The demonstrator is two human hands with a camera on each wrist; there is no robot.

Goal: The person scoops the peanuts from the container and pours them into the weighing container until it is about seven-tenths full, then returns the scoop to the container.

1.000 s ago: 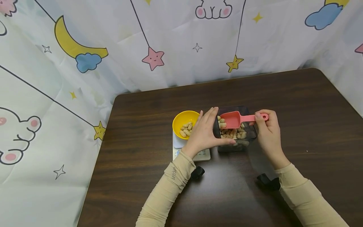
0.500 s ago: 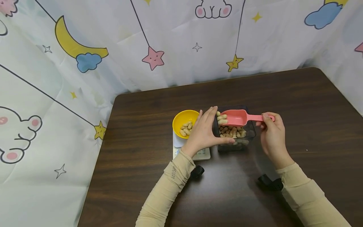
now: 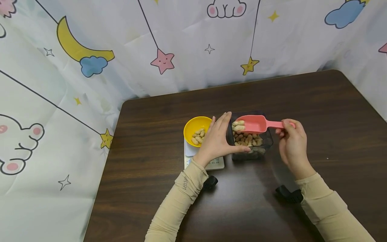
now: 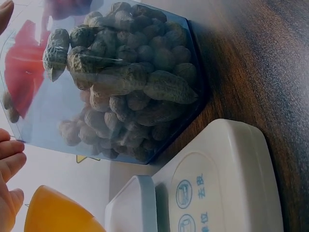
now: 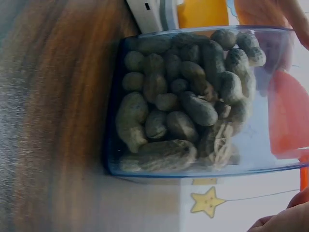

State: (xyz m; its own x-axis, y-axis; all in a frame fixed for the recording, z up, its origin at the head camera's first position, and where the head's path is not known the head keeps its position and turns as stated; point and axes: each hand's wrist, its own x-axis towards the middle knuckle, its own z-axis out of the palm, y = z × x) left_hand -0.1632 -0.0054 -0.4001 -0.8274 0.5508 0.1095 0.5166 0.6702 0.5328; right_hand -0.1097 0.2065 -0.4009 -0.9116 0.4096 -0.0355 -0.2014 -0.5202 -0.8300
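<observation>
A bowl [image 3: 191,126] holding peanuts [image 3: 198,136] sits on a scale [image 3: 190,152], left of a box [image 3: 241,157] with more peanuts [image 3: 248,139] and a scoop [image 3: 255,124] above them; behind the table [image 3: 145,161] hangs a curtain [image 3: 187,37].

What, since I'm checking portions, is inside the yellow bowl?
Peanuts lie in the yellow bowl. The left hand covers part of its right side in the head view, so anything there is hidden.

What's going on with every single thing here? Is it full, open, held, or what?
Clear container: open on top, upright, partly filled with peanuts.
Yellow bowl: upright, a few peanuts inside.
Kitchen scale: under the bowl; I can't tell if it's on.
Pink scoop: held over the container's peanuts, with some peanuts at its front.
Left hand: spread, touching the container.
Right hand: gripping the scoop.
</observation>
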